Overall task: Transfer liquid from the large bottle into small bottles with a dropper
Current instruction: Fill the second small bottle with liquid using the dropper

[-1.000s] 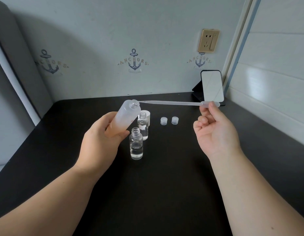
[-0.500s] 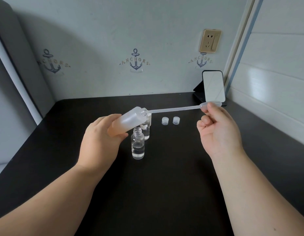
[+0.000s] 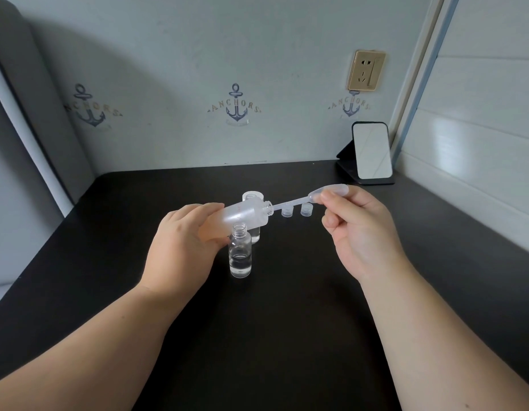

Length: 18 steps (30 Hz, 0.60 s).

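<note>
Soft clear plastic sits between your right hand's (image 3: 358, 229) thumb and fingertips (image 3: 327, 197): they pinch the bulb of the dropper (image 3: 304, 198), whose stem enters the neck of the large bottle (image 3: 242, 216). Your left hand (image 3: 183, 247) is curled around this frosted bottle and holds it tilted almost flat above the open small bottle (image 3: 240, 253). A second small bottle (image 3: 255, 232) stands just behind. I think liquid can run out of the neck if you tilt more, and your left hand can knock over the small bottle.
</note>
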### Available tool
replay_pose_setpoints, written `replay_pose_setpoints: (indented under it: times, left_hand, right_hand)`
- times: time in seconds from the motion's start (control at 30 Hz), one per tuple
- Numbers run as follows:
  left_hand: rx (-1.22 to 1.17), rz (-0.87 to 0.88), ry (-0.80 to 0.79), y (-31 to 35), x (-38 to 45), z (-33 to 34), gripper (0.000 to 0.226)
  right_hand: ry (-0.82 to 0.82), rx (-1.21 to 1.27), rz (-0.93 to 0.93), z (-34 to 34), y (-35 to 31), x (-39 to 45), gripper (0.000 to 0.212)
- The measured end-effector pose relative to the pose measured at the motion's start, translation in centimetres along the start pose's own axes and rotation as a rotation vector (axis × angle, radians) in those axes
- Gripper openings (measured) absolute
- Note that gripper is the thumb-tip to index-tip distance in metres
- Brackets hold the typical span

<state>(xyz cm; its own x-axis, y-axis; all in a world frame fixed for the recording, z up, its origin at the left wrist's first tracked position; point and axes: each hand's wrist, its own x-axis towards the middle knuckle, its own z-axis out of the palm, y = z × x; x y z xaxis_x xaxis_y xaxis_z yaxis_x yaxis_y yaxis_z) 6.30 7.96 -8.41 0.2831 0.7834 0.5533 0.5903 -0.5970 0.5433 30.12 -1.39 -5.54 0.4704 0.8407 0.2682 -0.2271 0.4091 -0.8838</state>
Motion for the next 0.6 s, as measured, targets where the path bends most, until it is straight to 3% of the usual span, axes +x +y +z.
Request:
replay_pose_setpoints:
  times: [0.2, 0.4, 0.6]
  left_hand:
    - [0.006, 0.007, -0.006, 0.1, 0.0, 0.1, 0.050]
    - [-0.002, 0.009, -0.018, 0.0, 0.0, 0.2, 0.049]
    - [-0.016, -0.010, -0.005, -0.1, 0.0, 0.2, 0.049]
  right_hand:
    - [-0.031, -0.143, -0.002, 0.4, 0.7, -0.1, 0.005]
    - [-0.113, -0.276, 0.014, 0.7, 1.3, -0.5, 0.006]
    - [-0.092, -0.277, 0.023, 0.8, 1.1, -0.6, 0.010]
